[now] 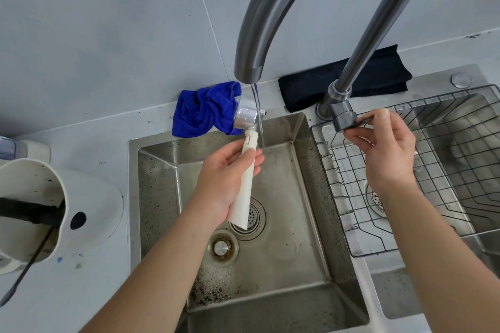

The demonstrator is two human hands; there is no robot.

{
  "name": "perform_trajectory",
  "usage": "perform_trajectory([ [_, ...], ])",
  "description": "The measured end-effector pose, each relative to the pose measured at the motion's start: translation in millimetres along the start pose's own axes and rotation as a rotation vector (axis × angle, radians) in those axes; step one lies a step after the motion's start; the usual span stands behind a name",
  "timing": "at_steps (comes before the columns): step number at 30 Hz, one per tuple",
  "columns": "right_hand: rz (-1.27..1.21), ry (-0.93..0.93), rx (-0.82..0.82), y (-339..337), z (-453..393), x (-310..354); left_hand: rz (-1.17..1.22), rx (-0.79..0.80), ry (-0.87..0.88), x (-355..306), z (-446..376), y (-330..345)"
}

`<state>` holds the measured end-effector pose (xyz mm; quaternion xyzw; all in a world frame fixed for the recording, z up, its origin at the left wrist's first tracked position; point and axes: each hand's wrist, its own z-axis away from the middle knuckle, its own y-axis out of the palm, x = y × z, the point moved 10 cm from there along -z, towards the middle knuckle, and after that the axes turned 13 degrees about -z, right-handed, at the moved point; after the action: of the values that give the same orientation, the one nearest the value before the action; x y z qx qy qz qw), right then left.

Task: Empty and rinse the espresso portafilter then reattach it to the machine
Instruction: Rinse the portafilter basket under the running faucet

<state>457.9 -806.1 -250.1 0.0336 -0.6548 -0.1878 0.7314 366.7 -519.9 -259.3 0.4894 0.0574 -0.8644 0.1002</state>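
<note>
Portafilter [244, 140] over sink [297, 224], head at faucet stream [259, 121]; left hand [230, 167] fingers wrapped on handle, right hand [384, 149] pinching tap lever [357, 122]. Risk: wet handle slipping, splashback.

- Head view, your only camera: worn on your head, facing forward and steeply down, wide-angle.
- Framing: sink [297, 265] at centre and lower frame, close below you; faucet [259, 21] arches through the upper centre, very near the lens.
- Both forearms enter from the bottom edge.
</note>
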Motion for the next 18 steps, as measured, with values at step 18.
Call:
perform_trajectory([
  [18,0.010,0.001,0.000,2,1,3,0.150,-0.020,-0.064,-28,-24,23],
])
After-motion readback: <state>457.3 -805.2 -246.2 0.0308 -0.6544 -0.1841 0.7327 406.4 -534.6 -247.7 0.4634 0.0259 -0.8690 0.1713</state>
